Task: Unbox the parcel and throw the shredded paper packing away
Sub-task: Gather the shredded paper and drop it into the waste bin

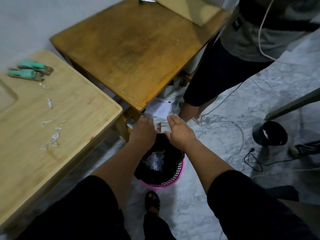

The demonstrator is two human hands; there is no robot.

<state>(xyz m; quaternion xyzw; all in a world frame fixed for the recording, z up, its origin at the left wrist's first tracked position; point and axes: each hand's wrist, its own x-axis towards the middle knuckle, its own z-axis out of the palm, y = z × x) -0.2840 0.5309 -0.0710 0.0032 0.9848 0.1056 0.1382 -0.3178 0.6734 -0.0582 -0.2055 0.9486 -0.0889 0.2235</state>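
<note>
Both my hands hover over a pink bin [174, 177] lined with a black bag, which stands on the floor. Shredded white paper [155, 161] lies inside the bin. My left hand [143, 129] and my right hand [180, 131] face each other just above the bin's far rim, fingers stretched forward. A small pale, blurred clump [161, 127] sits between the two palms; I cannot tell what it is. Several loose paper shreds [53, 137] lie on the light wooden table [78, 108] at my left. No parcel box is visible.
Two green-handled tools [29, 71] lie on the light table. A darker wooden table [131, 49] stands behind the bin, with a white sheet and pen [159, 109] below its corner. Another person [233, 58] stands at the right. Cables [239, 129] and a black bucket [270, 133] are on the floor.
</note>
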